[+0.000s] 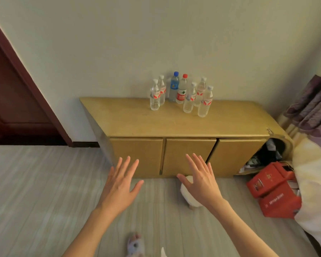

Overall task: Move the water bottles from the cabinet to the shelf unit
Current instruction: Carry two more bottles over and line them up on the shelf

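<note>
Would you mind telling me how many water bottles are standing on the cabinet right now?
7, all upright on the tan wooden cabinet: two white-capped clear plastic bottles at left, a blue-capped and a red-capped one at the back, three white-capped at right. Others could hide behind.

Two bare forearms reach into view from the bottom edge, with no sleeve showing on either. The left hand [120, 184] and the right hand [200, 179] carry no ring, watch or bracelet, and their nails look short and unpainted. Near the bottom edge, between the forearms, a foot wears a pale slipper [135, 243] with a blurred pattern.
</note>
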Demonstrator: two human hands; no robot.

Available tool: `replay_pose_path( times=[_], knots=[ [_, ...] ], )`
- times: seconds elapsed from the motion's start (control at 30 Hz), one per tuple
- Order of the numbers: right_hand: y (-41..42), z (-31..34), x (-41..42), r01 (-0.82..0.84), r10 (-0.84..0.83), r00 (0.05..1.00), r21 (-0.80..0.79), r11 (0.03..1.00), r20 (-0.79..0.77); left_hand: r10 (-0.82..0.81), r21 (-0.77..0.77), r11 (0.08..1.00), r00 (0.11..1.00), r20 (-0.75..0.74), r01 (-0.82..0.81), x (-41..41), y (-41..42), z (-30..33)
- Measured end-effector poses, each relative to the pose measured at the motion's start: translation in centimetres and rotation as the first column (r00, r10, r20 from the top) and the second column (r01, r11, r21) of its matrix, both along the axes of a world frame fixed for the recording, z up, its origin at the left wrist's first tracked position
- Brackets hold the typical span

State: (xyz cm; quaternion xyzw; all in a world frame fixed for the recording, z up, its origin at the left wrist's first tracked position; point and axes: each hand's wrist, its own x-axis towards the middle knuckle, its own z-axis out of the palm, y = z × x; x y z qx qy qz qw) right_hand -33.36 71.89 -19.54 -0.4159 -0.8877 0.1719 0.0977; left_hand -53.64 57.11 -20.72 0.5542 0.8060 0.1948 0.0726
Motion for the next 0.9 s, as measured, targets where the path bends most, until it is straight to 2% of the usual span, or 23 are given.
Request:
replay_pose_path(
  times=[0.3, 0.43, 0.57, 0.73, 0.9],
  knots=[
    [18.2, 0.0, -10.9, 0.084, -0.085, 0.996, 0.05, 0.995, 0.02, -0.044, 0.005, 0.999, 0.999, -0.026, 0.044, -12.3, 18.8, -0.2],
    [24.9, 1.1, -14.8, 0.128, -0.127, 0.991, 0.038, 0.991, -0.042, -0.067, 0.022, 0.997, 0.996, -0.051, 0.068, -17.4, 27.1, 1.4],
    [30.4, 0.6, -16.8, 0.18, -0.18, 0.983, 0.014, 0.983, -0.015, -0.121, -0.02, 0.993, 0.991, -0.05, 0.12, -19.8, 33.4, 0.4],
    [38.2, -0.8, -18.8, 0.183, -0.183, 0.983, -0.021, 0.983, 0.015, -0.126, -0.087, 0.988, 0.992, 0.032, 0.128, -22.2, 40.3, -0.9],
    [47.2, -1.2, -21.2, 0.19, -0.192, 0.98, -0.036, 0.981, -0.057, -0.072, -0.024, 0.997, 0.997, 0.003, 0.072, -25.5, 47.9, 0.1]
  ],
)
